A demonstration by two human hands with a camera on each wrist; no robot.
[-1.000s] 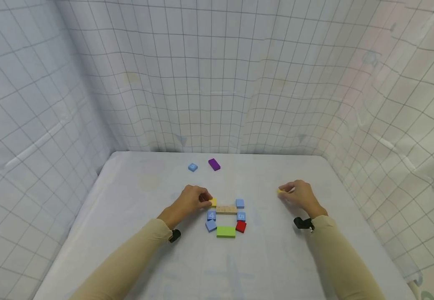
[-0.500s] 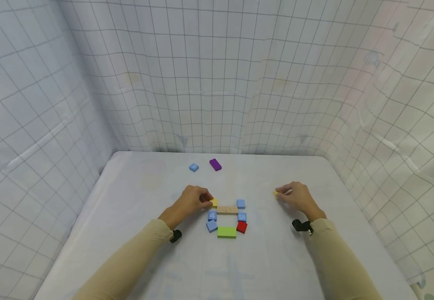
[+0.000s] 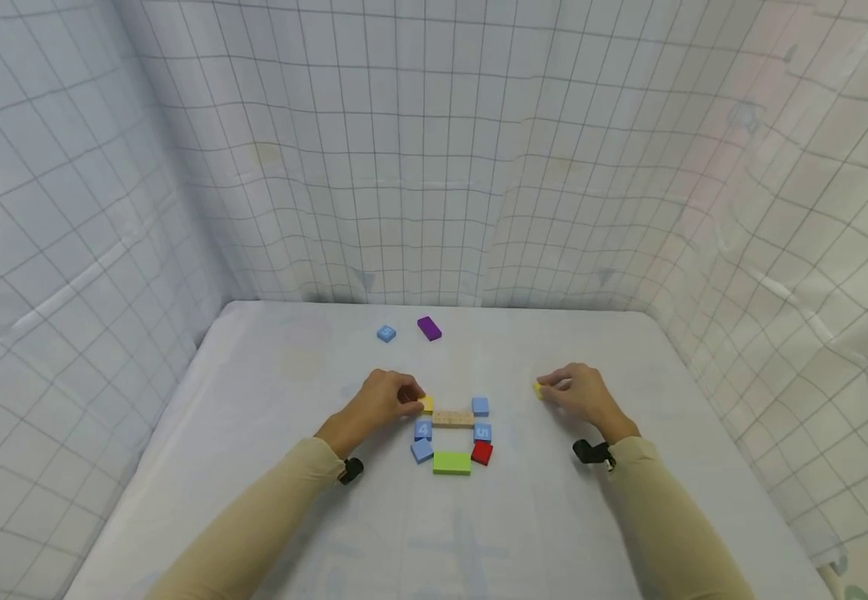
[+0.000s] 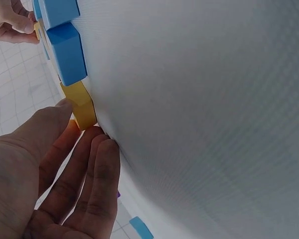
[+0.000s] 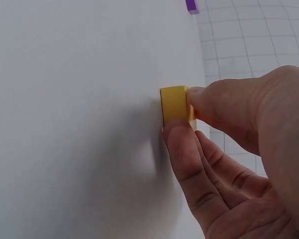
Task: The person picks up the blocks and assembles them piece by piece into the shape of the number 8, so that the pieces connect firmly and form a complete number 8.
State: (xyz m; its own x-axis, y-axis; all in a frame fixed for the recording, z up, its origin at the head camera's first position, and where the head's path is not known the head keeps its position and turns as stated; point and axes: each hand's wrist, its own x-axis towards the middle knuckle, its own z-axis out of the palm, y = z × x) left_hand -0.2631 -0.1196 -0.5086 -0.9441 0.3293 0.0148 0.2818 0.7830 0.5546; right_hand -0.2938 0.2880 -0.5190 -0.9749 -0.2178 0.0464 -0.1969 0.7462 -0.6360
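Note:
My left hand [image 3: 380, 400] pinches a yellow block [image 4: 80, 105] between thumb and fingers. That block lies at the far left corner of a block arrangement, beside one end of a wooden block [image 3: 452, 419]. To the right of the arrangement, my right hand [image 3: 580, 394] pinches another yellow block [image 5: 175, 105] by its sides, close over the white cloth. At the far right corner lies a plain blue block [image 3: 481, 407]. Nearer are a blue block marked 4 [image 3: 422, 431], a blue block marked 5 [image 3: 482, 432], a tilted blue block [image 3: 422, 452], a red block [image 3: 482, 452] and a green block [image 3: 452, 463].
Toward the back of the white-covered table [image 3: 314, 533] lie a loose blue block [image 3: 386, 333] and a purple block [image 3: 429, 328]. Grid-patterned cloth [image 3: 434, 167] hangs behind the table and along both sides.
My right hand has moved left toward the arrangement with its yellow block. My left hand stays in place on the other yellow block.

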